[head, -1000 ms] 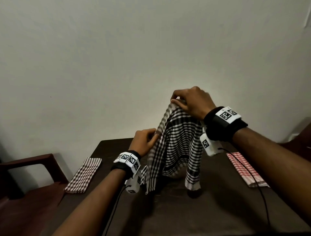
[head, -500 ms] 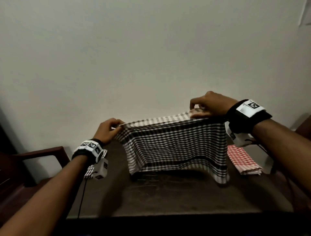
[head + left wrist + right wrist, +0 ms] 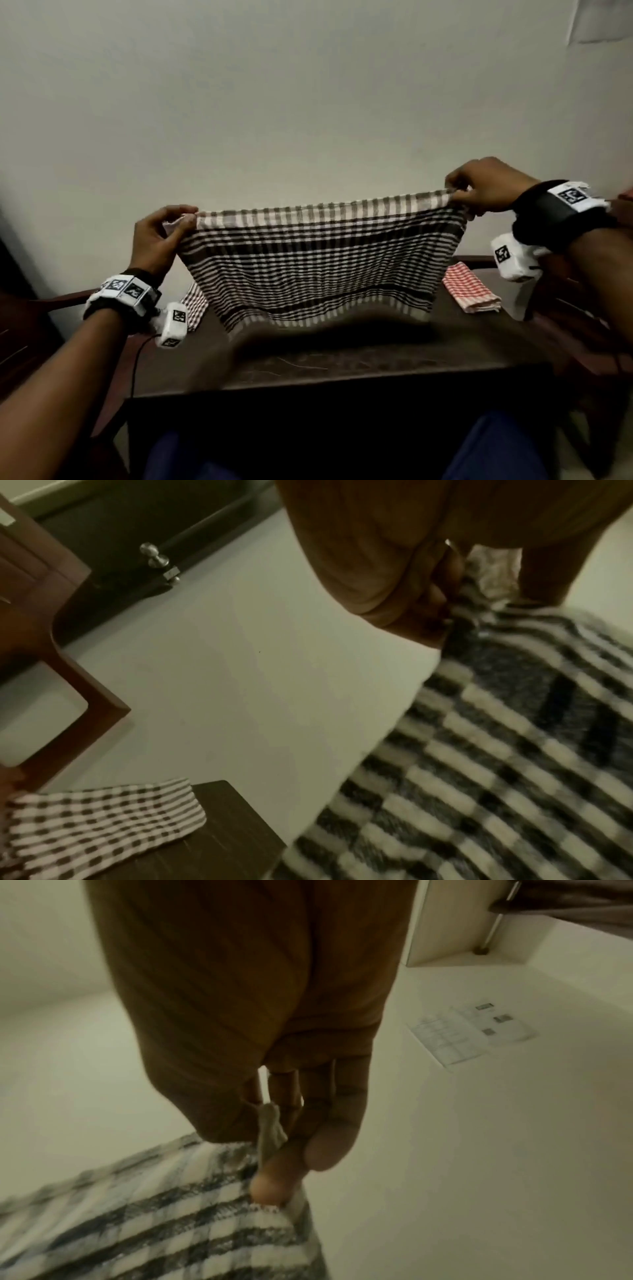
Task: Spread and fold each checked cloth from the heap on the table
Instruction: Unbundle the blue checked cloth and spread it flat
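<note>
A plain home room: a wooden chair (image 3: 37,305), a panelled door (image 3: 31,569) with a metal bolt (image 3: 159,561), a dark worktop (image 3: 342,373) against a bare wall (image 3: 308,102).

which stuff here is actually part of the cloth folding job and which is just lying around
Part of the job:
black checked cloth, pinched by left hand and right hand
folded brown checked cloth
folded red checked cloth
table

Just lying about:
chair
paper on wall

We are seeing bare table (image 3: 342,373) in front, under the hanging black checked cloth (image 3: 318,260). A brown folded cloth (image 3: 195,305) is blocking the left end, a red one (image 3: 471,291) the right, seemingly flat.
</note>
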